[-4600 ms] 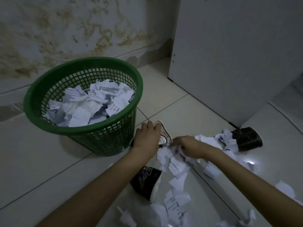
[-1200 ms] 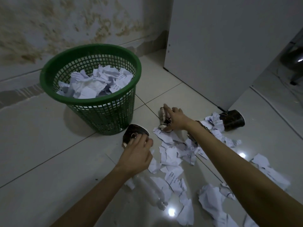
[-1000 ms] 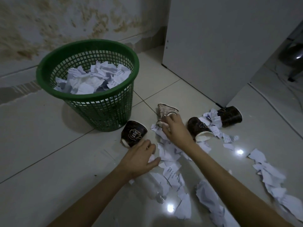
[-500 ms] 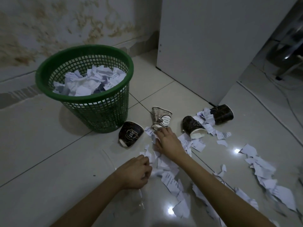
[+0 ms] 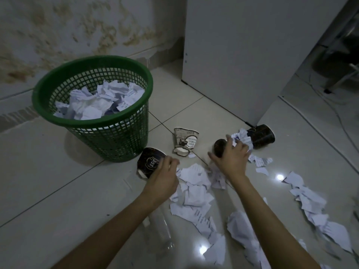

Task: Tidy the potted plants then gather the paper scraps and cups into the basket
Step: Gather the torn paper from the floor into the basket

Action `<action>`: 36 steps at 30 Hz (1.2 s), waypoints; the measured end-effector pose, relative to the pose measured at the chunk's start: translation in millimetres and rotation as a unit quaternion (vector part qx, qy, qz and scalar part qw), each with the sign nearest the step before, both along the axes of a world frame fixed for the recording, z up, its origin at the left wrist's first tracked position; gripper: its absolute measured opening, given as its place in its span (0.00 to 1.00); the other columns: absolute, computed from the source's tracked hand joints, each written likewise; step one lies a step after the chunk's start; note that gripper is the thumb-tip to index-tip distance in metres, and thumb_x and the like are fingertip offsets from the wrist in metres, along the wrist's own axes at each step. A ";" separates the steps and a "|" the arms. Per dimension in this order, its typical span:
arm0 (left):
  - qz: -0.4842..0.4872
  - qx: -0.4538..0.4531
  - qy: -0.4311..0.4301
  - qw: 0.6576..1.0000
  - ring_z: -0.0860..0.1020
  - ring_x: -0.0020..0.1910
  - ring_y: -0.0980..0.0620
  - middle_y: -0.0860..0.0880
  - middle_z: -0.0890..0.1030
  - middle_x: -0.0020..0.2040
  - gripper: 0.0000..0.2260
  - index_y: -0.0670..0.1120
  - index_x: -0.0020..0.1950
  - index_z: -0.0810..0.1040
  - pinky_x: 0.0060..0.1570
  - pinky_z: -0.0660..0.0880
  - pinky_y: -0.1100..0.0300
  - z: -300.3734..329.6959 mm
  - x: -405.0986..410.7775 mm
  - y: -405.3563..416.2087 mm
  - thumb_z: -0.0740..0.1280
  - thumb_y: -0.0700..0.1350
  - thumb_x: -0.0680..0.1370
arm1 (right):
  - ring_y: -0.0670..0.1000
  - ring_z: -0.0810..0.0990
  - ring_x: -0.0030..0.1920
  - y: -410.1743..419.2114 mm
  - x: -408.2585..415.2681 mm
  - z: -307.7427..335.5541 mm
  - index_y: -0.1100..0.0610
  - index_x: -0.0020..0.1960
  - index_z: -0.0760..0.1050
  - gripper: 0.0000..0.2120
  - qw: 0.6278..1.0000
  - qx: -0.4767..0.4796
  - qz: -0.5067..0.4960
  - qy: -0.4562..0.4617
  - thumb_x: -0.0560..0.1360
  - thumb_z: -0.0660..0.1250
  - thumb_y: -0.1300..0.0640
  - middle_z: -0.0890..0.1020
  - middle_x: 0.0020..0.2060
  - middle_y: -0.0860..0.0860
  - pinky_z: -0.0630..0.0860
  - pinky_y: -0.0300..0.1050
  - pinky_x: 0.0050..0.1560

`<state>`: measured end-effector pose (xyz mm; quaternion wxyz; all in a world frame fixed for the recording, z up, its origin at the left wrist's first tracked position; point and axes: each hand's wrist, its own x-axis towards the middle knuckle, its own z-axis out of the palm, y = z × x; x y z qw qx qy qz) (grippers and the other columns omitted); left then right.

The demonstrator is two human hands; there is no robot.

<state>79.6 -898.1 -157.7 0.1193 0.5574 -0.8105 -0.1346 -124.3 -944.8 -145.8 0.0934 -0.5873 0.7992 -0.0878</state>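
Head view suggests lifting both dark cups: left hand (image 5: pixel 162 179) curls against one (image 5: pixel 149 162) beside the basket (image 5: pixel 93 123), right hand (image 5: pixel 231 158) spreads over another (image 5: pixel 219 147) farther off.

Bare floor (image 5: pixel 48 181) at left and lower left of frame: open approach. Basket (image 5: pixel 93 105) at upper left, mouth open from above, half full of paper. Cabinet (image 5: pixel 252 55) blocks upper right. Three cups (image 5: pixel 185 141) and scraps (image 5: pixel 196 183) clutter centre; more scraps along right edge. Clear bottle (image 5: pixel 161 230) lies bottom centre.
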 end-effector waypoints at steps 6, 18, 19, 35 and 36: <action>0.122 0.061 0.010 0.991 0.62 0.67 0.40 0.37 0.61 0.67 0.30 0.39 0.74 0.51 0.64 0.64 0.52 14.3 -37.4 -81.8 0.62 0.47 0.78 | 0.63 0.62 0.70 -23.2 -21.6 -5.1 0.56 0.74 0.54 0.40 0.993 0.115 0.034 -0.011 0.70 0.68 0.43 0.67 0.68 0.63 0.50 0.62 0.71; 0.257 0.166 0.152 0.940 0.72 0.60 0.35 0.31 0.72 0.61 0.21 0.33 0.64 0.61 0.56 0.70 0.47 -3.0 -40.7 -115.1 0.64 0.41 0.78 | 0.61 0.66 0.64 -73.5 -8.1 -5.6 0.62 0.67 0.63 0.27 0.993 0.018 0.089 -0.072 0.75 0.64 0.47 0.69 0.64 0.61 0.61 0.53 0.66; 0.273 0.164 0.166 0.933 0.72 0.61 0.35 0.31 0.71 0.62 0.21 0.33 0.65 0.60 0.57 0.70 0.47 -1.4 -37.2 -114.0 0.64 0.41 0.78 | 0.61 0.65 0.65 -68.1 -11.6 -7.7 0.62 0.66 0.66 0.24 0.992 -0.032 0.073 -0.101 0.76 0.63 0.49 0.69 0.64 0.61 0.60 0.49 0.65; 0.066 0.093 -0.130 0.985 0.63 0.67 0.46 0.42 0.64 0.67 0.21 0.41 0.70 0.59 0.66 0.60 0.58 -18.0 -35.7 -13.6 0.56 0.42 0.77 | 0.58 0.60 0.70 -14.7 -39.3 -36.4 0.62 0.70 0.62 0.22 0.994 0.013 0.104 -0.031 0.76 0.54 0.68 0.66 0.68 0.60 0.62 0.47 0.65; 0.054 0.088 -0.144 0.984 0.63 0.66 0.46 0.43 0.64 0.66 0.21 0.42 0.70 0.59 0.66 0.59 0.59 -17.4 -34.4 -10.7 0.56 0.42 0.77 | 0.58 0.60 0.70 -14.5 -41.2 -32.5 0.61 0.70 0.62 0.22 0.994 -0.018 0.099 -0.030 0.76 0.55 0.68 0.66 0.68 0.60 0.61 0.46 0.65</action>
